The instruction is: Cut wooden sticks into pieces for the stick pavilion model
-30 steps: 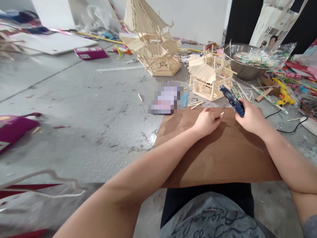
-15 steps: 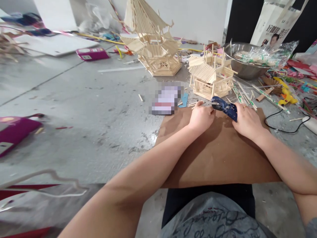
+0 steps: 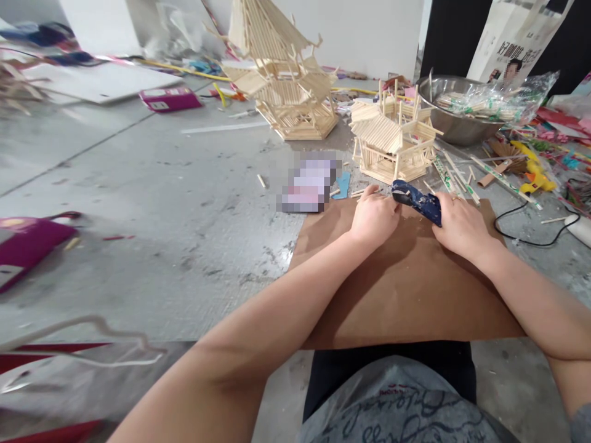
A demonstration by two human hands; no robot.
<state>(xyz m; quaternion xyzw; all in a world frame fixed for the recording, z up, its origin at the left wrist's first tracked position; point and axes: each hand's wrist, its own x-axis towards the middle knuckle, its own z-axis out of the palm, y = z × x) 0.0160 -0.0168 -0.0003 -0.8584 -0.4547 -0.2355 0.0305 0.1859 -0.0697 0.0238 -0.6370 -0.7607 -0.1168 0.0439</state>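
My right hand (image 3: pixel 462 224) is wrapped round the handles of blue hand cutters (image 3: pixel 422 206), whose dark jaws point left. Those jaws sit right beside the fingertips of my left hand (image 3: pixel 375 214). The left fingers are curled in a pinch; whatever they hold is hidden behind the hand. Both hands are above the far part of a brown sheet (image 3: pixel 406 295). Just beyond them stands a small unfinished pavilion (image 3: pixel 392 144) made of thin wooden sticks, with bare posts rising from its top.
A taller stick pagoda (image 3: pixel 295 92) stands farther back. At the right are a metal bowl (image 3: pixel 455 132) of wrapped sticks, a yellow glue gun (image 3: pixel 535 169) and its black cord. A blurred-out phone (image 3: pixel 307 184) lies left of the hands; purple boxes (image 3: pixel 170 99) lie farther left.
The hands and cutters hold nearly the same place, with the cutters' jaws shifted very slightly left. The whole view has moved a little.
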